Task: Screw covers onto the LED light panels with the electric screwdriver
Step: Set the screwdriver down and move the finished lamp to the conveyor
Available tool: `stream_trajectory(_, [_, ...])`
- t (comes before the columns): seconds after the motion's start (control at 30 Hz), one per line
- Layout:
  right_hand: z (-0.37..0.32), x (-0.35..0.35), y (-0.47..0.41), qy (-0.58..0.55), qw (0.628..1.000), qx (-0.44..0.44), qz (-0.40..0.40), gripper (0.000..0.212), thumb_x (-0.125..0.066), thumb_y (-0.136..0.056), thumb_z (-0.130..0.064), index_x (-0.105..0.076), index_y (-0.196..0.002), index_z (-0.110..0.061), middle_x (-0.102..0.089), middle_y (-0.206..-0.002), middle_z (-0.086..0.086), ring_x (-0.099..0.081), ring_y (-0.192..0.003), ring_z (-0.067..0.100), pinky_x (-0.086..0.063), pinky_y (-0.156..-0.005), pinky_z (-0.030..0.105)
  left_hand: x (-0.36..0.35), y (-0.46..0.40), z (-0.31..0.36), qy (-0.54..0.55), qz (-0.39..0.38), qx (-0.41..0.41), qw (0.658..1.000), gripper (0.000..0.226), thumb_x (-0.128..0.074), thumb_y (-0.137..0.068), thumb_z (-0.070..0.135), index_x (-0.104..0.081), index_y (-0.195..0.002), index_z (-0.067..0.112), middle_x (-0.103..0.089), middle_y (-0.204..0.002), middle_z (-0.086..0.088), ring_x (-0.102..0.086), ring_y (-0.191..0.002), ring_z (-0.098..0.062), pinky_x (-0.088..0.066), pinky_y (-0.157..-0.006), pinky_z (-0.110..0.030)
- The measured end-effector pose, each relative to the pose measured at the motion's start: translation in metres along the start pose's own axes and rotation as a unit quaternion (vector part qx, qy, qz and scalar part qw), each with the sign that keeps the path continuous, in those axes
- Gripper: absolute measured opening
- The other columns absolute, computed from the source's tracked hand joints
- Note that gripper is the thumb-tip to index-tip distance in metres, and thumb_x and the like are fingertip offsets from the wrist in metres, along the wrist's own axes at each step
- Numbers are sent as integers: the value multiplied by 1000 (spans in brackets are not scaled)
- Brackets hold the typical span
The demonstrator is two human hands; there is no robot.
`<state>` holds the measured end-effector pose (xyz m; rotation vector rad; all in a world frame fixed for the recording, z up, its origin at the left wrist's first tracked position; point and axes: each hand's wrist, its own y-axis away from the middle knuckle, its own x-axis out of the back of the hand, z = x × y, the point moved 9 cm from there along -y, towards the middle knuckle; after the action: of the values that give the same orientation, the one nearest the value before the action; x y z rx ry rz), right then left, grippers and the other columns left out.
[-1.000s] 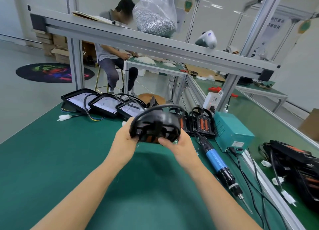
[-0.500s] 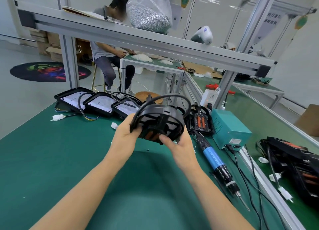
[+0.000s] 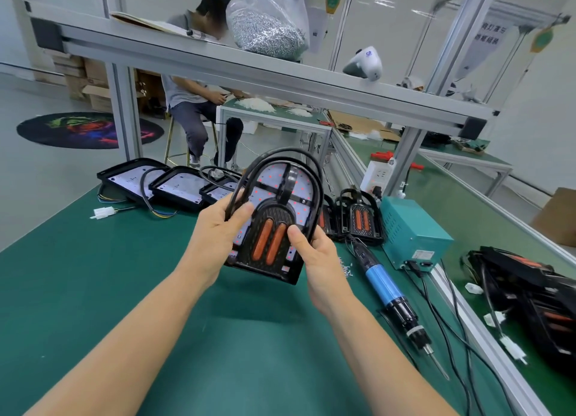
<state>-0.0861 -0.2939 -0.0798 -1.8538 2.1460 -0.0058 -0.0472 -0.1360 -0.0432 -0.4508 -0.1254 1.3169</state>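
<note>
An LED light panel with its black cover in place is held tilted above the green table, face toward the camera, its black cable looped over the top. Its left edge is gripped by the left hand, the thumb laid across the cover; its right edge is gripped by the right hand, the thumb pressed beside the two orange strips. To the right, the electric screwdriver is laid flat on the table, tip pointing toward the near edge, with small loose screws scattered near its cord end. Just beyond it a teal power supply is set, with another covered panel beside that. Farther back on the left, three uncovered panels are lined up, overlapping. On the overhead shelf a clear bag of screws is seen.
</note>
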Motion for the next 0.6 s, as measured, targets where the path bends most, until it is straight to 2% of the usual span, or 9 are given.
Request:
stream_trajectory(0.07, [5,-2,2,-10,1000,-25,1,26,-57,-97,-14,-60,-121,-5,-73,-112,6,-70,-99,15,-56,-77,23,2,0,-4,38,-3,28,999,17,-56,-92,18,-71,-98,22,-73,-101,-7,-68,-93,-19,-55,-82,-33])
stream_trajectory(0.17, [14,-9,6,-33,997,-72,1,30,-55,-97,-23,-61,-123,-8,-71,-116,8,-69,-106,23,-57,-86,34,1,0,-8,88,-14,75,993,18,-58,-87,21,-72,-99,18,-73,-101,-10,-70,-88,-20,-57,-72,-30])
stream_trajectory(0.3, [23,-20,8,-65,988,-136,-24,50,-56,-88,-43,-63,-125,-11,-71,-118,8,-69,-106,19,-57,-78,26,6,-2,-9,101,10,120,988,17,-53,-94,14,-69,-100,12,-73,-95,-9,-71,-81,-20,-59,-70,-32])
stream_trajectory(0.37, [24,-30,10,-110,978,-163,-70,49,-56,-87,-42,-65,-124,-11,-68,-123,9,-67,-110,19,-55,-86,27,8,-3,-10,112,23,152,982,17,-52,-95,15,-67,-101,9,-72,-94,-12,-70,-78,-22,-60,-69,-36])
stream_trajectory(0.43, [24,-38,14,-160,964,-184,-109,46,-59,-87,-39,-65,-124,-13,-66,-128,9,-61,-120,18,-42,-108,35,12,-6,-12,119,50,195,972,17,-52,-96,17,-64,-101,6,-70,-95,-15,-68,-77,-25,-60,-66,-41])
stream_trajectory(0.5, [25,-44,16,-170,957,-194,-133,64,-70,-76,-51,-59,-130,-19,-62,-134,3,-52,-130,16,-20,-119,42,18,-9,-15,125,93,228,961,16,-52,-96,18,-63,-97,5,-68,-89,-14,-67,-69,-24,-60,-58,-40])
stream_trajectory(0.57, [26,-53,20,-164,953,-189,-171,96,-84,-54,-64,-53,-135,-22,-58,-139,1,-45,-136,15,-15,-116,45,25,-12,-17,127,134,246,952,14,-53,-96,18,-61,-92,7,-67,-85,-12,-66,-61,-21,-58,-51,-38])
stream_trajectory(0.6, [27,-57,21,-160,952,-184,-185,103,-86,-46,-66,-52,-134,-23,-57,-140,1,-42,-137,15,-16,-115,46,28,-13,-18,128,151,253,947,14,-54,-96,18,-61,-91,7,-66,-83,-12,-66,-58,-20,-57,-48,-36])
